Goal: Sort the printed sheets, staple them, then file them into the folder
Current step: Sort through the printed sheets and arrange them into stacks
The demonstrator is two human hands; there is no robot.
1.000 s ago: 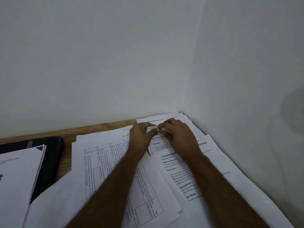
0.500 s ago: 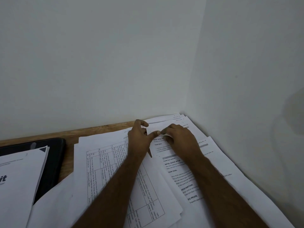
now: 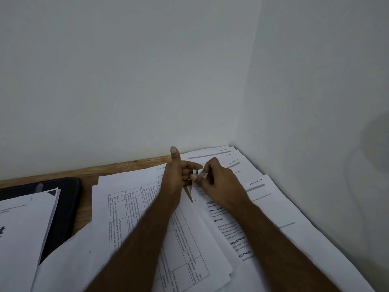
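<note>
Both your hands meet over the printed sheets in the corner of the desk.

Your left hand has the thumb up and the fingers curled. Your right hand pinches a small dark thing, too small to name, which the left fingertips also touch. The printed sheets lie spread on the wooden desk under both hands. A black folder lies at the left, partly under another paper stack.
</note>
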